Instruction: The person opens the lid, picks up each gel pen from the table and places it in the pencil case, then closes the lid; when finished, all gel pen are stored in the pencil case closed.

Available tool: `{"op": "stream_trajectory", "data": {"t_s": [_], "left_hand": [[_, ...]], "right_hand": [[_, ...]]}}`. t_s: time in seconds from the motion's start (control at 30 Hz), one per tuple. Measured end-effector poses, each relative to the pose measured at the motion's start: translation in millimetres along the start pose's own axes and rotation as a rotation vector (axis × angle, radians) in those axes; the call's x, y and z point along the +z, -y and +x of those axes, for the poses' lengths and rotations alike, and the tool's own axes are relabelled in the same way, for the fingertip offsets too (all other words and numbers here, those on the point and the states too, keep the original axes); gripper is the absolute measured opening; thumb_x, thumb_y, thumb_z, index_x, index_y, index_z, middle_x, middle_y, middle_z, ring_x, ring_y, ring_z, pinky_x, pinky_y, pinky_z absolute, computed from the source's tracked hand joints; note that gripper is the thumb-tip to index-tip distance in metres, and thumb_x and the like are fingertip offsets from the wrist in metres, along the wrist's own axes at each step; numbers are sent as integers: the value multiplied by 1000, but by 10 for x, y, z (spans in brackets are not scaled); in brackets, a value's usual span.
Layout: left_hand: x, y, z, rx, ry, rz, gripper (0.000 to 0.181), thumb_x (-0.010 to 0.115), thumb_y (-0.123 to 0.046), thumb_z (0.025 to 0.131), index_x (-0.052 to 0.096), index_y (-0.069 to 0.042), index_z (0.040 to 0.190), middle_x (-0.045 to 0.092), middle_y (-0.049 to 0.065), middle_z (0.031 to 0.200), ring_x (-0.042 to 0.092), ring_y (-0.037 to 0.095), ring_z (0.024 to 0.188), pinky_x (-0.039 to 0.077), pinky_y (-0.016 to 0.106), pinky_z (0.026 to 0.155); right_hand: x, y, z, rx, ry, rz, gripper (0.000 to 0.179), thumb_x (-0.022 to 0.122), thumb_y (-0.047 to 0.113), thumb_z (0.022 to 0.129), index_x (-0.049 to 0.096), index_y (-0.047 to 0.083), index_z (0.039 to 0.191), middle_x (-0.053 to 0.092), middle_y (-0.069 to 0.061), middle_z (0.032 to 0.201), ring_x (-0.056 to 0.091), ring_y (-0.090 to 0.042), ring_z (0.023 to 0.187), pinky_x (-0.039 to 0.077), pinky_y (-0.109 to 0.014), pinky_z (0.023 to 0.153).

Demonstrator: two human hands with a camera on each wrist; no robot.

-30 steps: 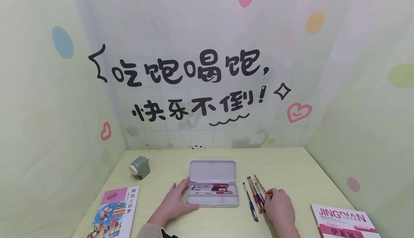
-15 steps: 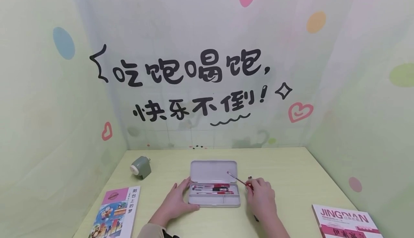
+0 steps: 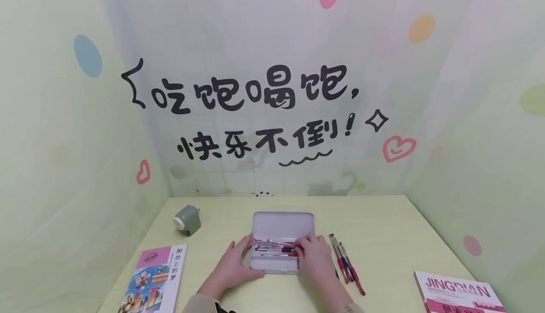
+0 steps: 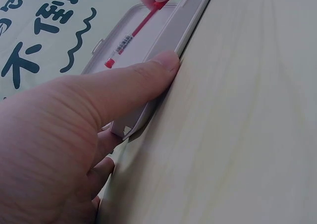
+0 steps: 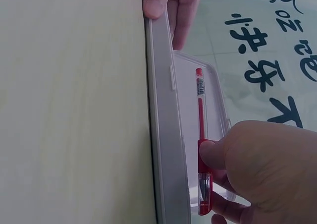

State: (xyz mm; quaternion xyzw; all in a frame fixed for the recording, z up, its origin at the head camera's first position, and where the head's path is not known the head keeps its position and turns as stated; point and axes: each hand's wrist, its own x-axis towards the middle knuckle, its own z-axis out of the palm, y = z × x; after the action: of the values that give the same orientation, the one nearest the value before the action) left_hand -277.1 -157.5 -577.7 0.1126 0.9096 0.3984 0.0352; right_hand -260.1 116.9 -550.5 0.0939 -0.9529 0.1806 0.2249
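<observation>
A pale lilac pencil case (image 3: 272, 270) lies open on the table, its lid tilted up at the back. Several pens lie in its rear compartment. My left hand (image 3: 234, 266) holds the case at its left end, the thumb on the front edge and the fingers round the side, as the left wrist view shows. Between thumb and fingers my right hand (image 3: 316, 258) pinches a red gel pen (image 5: 201, 117) by its red grip, above the rear compartment. The pen lies crosswise, its end pointing left. To the right, several red and blue pens (image 3: 347, 265) lie on the table.
A grey-green pencil sharpener (image 3: 188, 221) stands at the back left. One book (image 3: 153, 275) lies at the left front, another book (image 3: 457, 291) at the right front. Printed cloth walls (image 3: 272, 114) enclose the table at the back and sides.
My right hand has picked a red gel pen from the loose pens and carried it left to above the case. My left hand keeps its place on the case.
</observation>
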Motion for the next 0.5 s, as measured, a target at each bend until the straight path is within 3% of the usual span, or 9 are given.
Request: {"op": "stream_trajectory", "data": {"t_s": [0.23, 0.5], "left_hand": [[12, 18, -10, -8, 2, -2, 129, 101, -56, 67, 37, -20, 173, 46, 7, 176, 20, 61, 166, 14, 80, 133], [-9, 18, -2, 33, -5, 13, 127, 100, -55, 69, 37, -18, 173, 49, 9, 173, 26, 58, 165, 14, 78, 135]], "right_hand": [[36, 109, 24, -7, 89, 17, 5, 82, 17, 95, 83, 20, 99, 71, 0, 101, 62, -25, 99, 54, -46, 81], [82, 206, 55, -32, 109, 24, 3, 82, 21, 96, 83, 21, 99, 69, 2, 97, 60, -22, 95, 54, -44, 80]]}}
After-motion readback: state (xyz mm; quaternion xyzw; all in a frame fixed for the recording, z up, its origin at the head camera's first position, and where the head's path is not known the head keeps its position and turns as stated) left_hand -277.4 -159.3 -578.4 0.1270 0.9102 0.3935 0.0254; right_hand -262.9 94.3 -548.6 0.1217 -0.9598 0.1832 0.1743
